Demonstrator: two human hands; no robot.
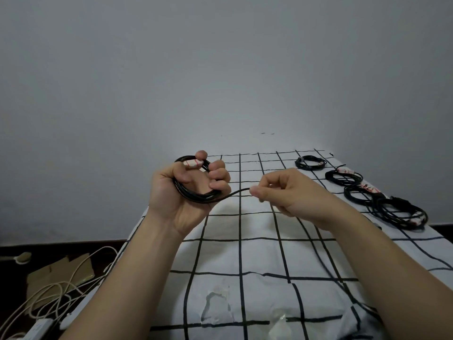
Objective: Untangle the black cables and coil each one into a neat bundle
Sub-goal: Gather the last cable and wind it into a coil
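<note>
Two bare hands are raised over a bed (pixel 245 253) with a white, black-grid sheet. The main risk is that the coil (pixel 196 196) springs apart. Its loops are stiff and held only by the left hand's grip, so any easing of that grip as the last length is laid on could let them slip and cross. Pulling the tail (pixel 237 191) too hard could also drag a loop out of round or twist it, and a loose end left untucked may unwind once set down. The left hand (pixel 181 192), palm towards the camera, grips the black coil. Its fingers (pixel 219 176) are curled through the ring and the thumb lies across the front, below a white label (pixel 193 164) with red marks. The right hand (pixel 289 192) pinches the short tail between thumb and forefinger, and its other fingers are loosely bent and hold nothing. The tail runs nearly taut between the hands, which are near each other. Four finished bundles (pixel 343 177) lie in a row along the bed's right edge, well apart from the hands. Pale cords (pixel 61 285) lie on the floor at lower left.
</note>
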